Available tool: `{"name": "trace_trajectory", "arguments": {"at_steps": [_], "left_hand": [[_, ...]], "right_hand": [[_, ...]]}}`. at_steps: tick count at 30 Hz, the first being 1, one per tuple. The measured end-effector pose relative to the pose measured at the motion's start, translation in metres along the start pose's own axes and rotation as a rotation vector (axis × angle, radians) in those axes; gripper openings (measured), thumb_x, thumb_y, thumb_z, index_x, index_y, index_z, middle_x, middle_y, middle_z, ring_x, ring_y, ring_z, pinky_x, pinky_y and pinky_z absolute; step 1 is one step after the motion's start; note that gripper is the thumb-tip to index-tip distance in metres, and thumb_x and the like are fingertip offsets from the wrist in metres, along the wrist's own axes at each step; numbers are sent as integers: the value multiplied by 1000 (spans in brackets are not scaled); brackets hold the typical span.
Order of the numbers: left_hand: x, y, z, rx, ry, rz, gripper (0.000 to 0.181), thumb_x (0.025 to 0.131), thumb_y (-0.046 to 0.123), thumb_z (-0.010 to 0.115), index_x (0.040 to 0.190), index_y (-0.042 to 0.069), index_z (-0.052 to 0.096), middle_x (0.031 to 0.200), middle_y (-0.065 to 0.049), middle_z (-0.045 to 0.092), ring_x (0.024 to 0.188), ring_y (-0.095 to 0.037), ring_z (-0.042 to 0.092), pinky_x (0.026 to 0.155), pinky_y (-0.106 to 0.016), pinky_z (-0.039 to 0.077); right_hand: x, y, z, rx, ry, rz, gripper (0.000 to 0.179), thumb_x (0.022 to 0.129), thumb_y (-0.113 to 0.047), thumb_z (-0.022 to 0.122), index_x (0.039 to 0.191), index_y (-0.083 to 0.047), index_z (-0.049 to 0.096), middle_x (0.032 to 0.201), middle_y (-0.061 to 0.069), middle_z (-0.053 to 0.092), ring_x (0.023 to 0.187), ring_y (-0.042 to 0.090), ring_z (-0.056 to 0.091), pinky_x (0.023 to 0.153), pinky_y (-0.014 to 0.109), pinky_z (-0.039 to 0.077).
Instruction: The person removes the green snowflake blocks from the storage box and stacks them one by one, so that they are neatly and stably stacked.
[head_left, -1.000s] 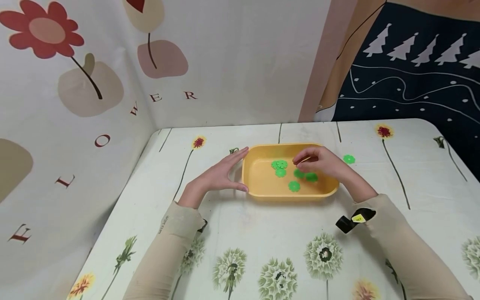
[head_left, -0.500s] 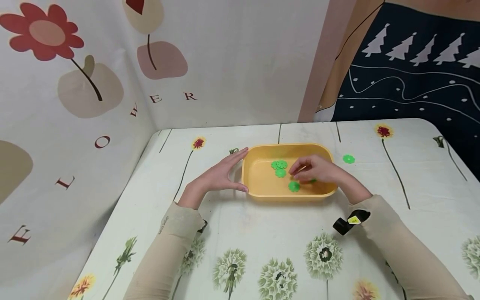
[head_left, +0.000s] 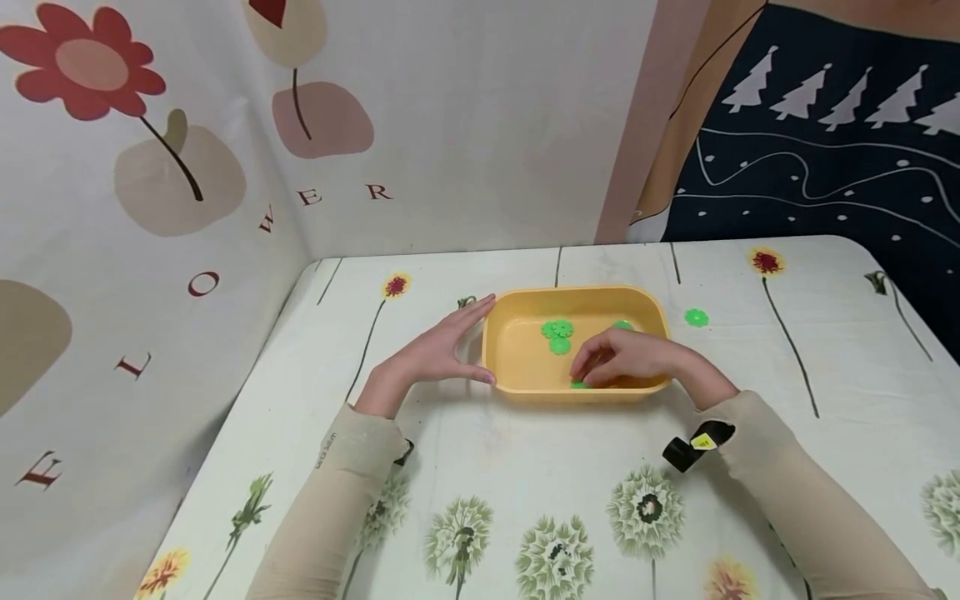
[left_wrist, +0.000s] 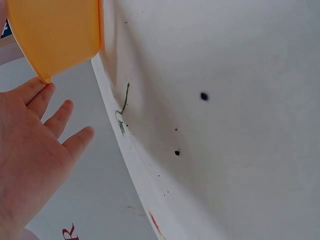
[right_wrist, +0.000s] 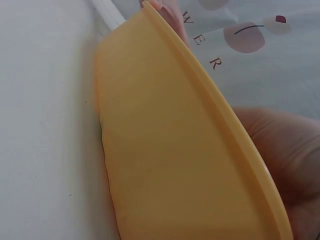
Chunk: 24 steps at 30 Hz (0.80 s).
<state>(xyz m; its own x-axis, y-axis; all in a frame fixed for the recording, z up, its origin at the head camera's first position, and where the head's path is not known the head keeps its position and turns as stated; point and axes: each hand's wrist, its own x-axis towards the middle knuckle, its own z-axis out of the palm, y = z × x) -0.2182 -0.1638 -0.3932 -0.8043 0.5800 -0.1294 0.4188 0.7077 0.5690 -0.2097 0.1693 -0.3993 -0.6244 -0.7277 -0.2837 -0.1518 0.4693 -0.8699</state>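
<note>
A yellow rectangular tray stands on the table in the head view. My left hand rests with spread, straight fingers at its left end; in the left wrist view, fingertips touch the tray's rim. My right hand reaches into the tray's right half, fingers bent downward. At its fingertips, by the front wall, shows part of a green flower-shaped disc; whether they pinch it is hidden. Several similar green discs overlap near the middle, and another disc peeks out behind the hand. In the right wrist view the tray's wall hides the fingers.
One more green disc lies on the flower-print tablecloth, right of the tray. A white printed backdrop rises behind and to the left. Dark tree-print fabric hangs at the right.
My right hand has come down and toward the front wall inside the tray. The front disc has shifted slightly left and forward. A disc now shows behind the hand. The left hand stays put.
</note>
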Motion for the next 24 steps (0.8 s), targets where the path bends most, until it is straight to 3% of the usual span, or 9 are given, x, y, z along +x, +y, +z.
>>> {"name": "trace_trajectory", "arguments": {"at_steps": [8,15,21,24], "left_hand": [[4,0,-6,0,14,18,121,69,51,88,162,23,14,169,10,8,157,-24,11,124,-54,21],[3,1,-6,-31,16,-2,121,69,50,89,161,26,15,169,13,8,157,-22,10,124,-56,21],[-1,1,0,-39,-1,-12,121,69,50,88,161,28,14,169,14,8,157,-22,10,123,-57,22],[-4,1,1,-32,3,-11,120,69,48,89,161,25,15,169,12,9,157,-23,11,123,-57,22]], "right_hand": [[3,-3,-5,-34,-105,-16,23,100,-14,60,117,-2,69,113,10,72,102,9,65,87,20,52],[1,-4,-7,44,-129,6,29,101,-24,59,118,-4,70,103,3,70,79,8,55,71,22,49],[-5,0,-2,137,-174,-65,33,95,-18,68,121,2,67,119,13,70,101,9,65,88,22,55],[-6,1,0,168,-186,-106,33,93,-13,70,121,4,66,122,20,67,103,12,67,89,24,56]]}}
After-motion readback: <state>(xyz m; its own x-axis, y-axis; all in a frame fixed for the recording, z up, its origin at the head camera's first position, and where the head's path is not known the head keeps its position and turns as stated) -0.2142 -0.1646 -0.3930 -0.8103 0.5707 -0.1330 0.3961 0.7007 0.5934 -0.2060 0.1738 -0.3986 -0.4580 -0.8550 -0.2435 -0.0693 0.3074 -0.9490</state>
